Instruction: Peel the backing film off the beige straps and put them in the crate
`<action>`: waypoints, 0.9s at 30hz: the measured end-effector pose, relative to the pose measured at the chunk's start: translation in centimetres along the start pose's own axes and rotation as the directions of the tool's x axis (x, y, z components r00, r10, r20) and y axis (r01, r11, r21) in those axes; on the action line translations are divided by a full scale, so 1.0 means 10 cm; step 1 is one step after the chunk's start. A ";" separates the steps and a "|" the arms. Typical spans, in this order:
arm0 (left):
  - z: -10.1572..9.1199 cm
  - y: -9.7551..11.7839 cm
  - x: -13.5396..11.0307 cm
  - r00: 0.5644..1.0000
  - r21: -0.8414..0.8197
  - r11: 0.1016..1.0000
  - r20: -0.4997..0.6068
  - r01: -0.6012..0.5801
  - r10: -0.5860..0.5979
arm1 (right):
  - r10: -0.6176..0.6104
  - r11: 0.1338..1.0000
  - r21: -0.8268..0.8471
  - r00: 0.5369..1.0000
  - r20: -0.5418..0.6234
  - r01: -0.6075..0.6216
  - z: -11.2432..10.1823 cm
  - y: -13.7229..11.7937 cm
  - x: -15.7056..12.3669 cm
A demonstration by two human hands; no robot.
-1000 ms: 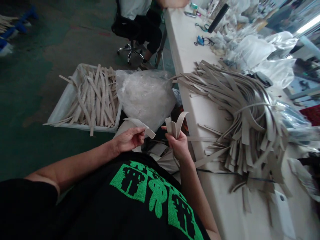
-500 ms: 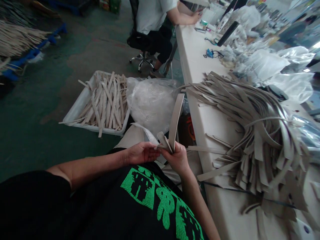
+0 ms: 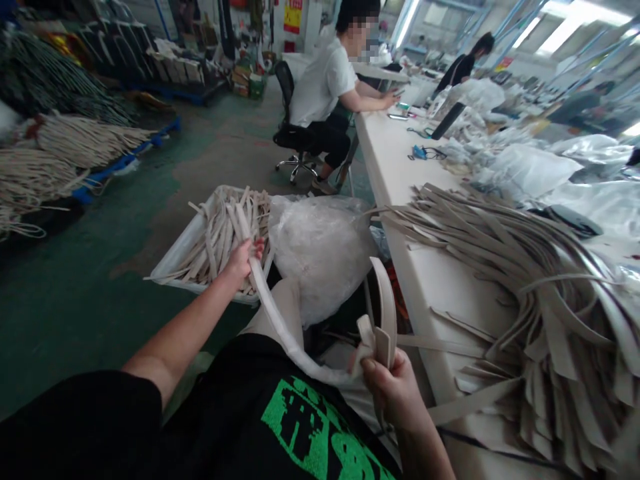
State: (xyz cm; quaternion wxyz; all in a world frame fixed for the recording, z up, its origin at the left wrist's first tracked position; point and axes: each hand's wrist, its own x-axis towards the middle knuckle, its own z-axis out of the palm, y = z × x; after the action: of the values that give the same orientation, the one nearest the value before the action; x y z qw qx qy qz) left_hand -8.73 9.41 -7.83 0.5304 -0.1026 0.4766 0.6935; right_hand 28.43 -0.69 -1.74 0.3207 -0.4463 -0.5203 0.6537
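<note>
My left hand point(image 3: 243, 259) is stretched out to the left over a white tray point(image 3: 175, 261) of beige strips, its fingers closed on the far end of a long white strip point(image 3: 280, 330). That strip sags in a curve back to my right hand point(image 3: 387, 387). My right hand sits close to my body at the table's edge, clenched round a beige strip point(image 3: 387, 313) that arcs upward, with the white strip's near end at the same grip. A large heap of beige strips point(image 3: 530, 267) lies on the white table point(image 3: 440, 287) to the right.
A bulging clear plastic bag point(image 3: 320, 250) stands between the tray and the table. A person in white sits on an office chair point(image 3: 295, 137) farther along the table; another person sits beyond. Plastic bags point(image 3: 525, 170) pile at the table's back. Strip bundles point(image 3: 75, 140) lie on the floor at left.
My left hand has swung out from beside my right hand to over the tray, drawing the white strip out long. The view has tilted upward, showing more of the room.
</note>
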 end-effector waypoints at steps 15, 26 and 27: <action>-0.36 -0.99 -0.94 0.365 0.767 0.628 0.628 -0.136 -0.687 | -0.174 0.971 0.126 0.959 -0.224 0.206 0.00 -0.23 0.66; 0.26 -1.09 -1.24 0.423 0.614 0.640 0.787 -0.461 -0.450 | -0.133 0.988 0.032 0.948 -0.289 0.149 0.27 -0.35 0.61; 0.28 -1.11 -1.24 0.433 0.621 0.608 0.783 -0.495 -0.447 | -0.134 0.989 0.023 0.944 -0.302 0.147 0.27 -0.36 0.60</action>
State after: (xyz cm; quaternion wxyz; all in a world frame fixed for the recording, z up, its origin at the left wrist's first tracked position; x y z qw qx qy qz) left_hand 6.71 3.43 -4.43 0.6703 0.5378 0.3702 0.3528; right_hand 23.38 4.43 0.37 0.4515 -0.4946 -0.4814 0.5655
